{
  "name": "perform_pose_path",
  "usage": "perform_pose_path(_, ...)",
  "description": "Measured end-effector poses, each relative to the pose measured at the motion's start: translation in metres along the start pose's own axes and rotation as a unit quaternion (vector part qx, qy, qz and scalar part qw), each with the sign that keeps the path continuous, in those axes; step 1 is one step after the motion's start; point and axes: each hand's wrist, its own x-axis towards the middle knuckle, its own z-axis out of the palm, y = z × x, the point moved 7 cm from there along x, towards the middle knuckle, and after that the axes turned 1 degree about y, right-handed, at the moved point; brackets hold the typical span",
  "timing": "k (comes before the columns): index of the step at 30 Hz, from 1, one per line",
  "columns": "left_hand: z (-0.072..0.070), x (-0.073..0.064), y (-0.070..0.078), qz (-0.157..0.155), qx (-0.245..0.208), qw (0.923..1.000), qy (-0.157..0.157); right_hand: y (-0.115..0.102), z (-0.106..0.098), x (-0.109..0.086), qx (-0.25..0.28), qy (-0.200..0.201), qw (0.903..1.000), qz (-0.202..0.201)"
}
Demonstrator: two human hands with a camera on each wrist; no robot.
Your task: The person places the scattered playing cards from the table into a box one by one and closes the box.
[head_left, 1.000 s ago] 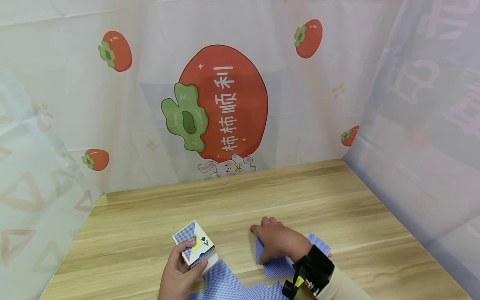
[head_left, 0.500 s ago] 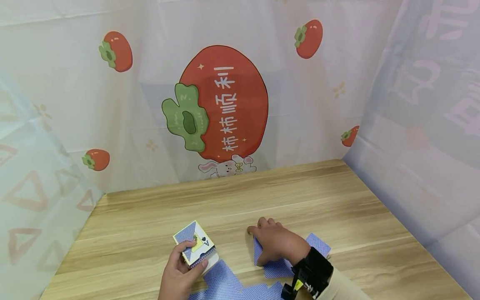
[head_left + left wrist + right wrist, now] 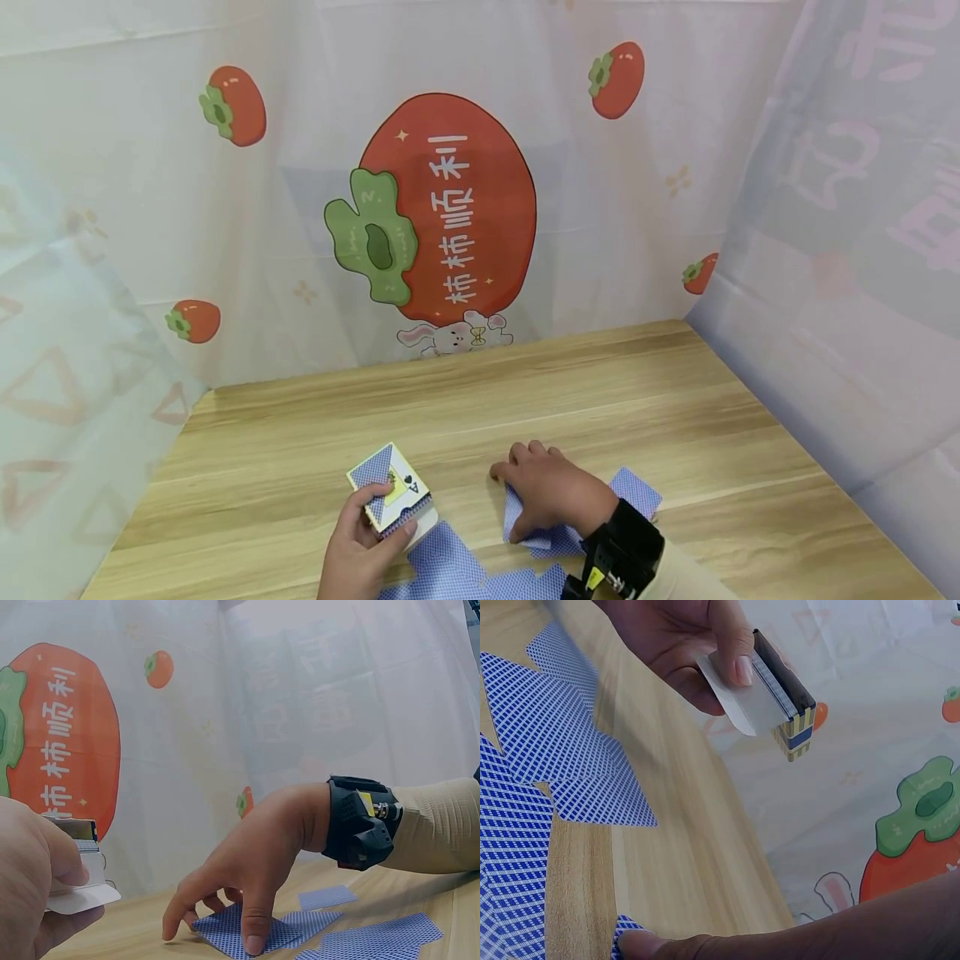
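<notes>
My left hand (image 3: 357, 546) grips a playing-card box (image 3: 408, 498) with an ace printed on its front. The box's white flap (image 3: 739, 705) hangs open under the thumb, and the edges of cards show inside. At the right, my right hand (image 3: 553, 493) pinches a blue-backed playing card (image 3: 217, 931) between thumb and fingers. One side of that card is tilted up off the table. Several other blue-backed cards (image 3: 444, 560) lie face down, overlapping, between the hands and toward the near edge. The right palm hides part of the held card.
One more face-down card (image 3: 636, 492) lies just beyond the right wrist. The wooden table (image 3: 420, 400) runs back to a white cloth wall (image 3: 585, 250) printed with persimmons. Cloth also hangs at both sides. The right wrist wears a black strapped camera (image 3: 626, 546).
My right hand has slid slightly left and toward me, and the card under it now tilts up. The left hand and box have stayed almost still.
</notes>
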Motion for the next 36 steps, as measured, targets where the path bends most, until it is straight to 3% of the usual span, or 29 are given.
perform_pose_path(9, 0.000, -0.001, 0.000, -0.003, 0.005, 1.0000, 0.003, -0.004, -0.002, -0.003, -0.005, -0.013, 0.9999, -0.001)
perform_pose_path(19, -0.001, 0.000, -0.002, -0.007, 0.004, 0.9999, 0.008, -0.009, -0.004, -0.011, 0.035, -0.035, 0.9987, -0.008)
perform_pose_path(29, 0.000, 0.000, -0.003, -0.020, 0.008, 0.9997, 0.012, -0.029, -0.015, -0.021, 0.118, -0.052, 0.9863, -0.102)
perform_pose_path(36, 0.000, 0.000, -0.001, -0.009, 0.009, 0.9999, 0.012, -0.037, -0.019, -0.020, 0.156, -0.042, 0.9740, -0.159)
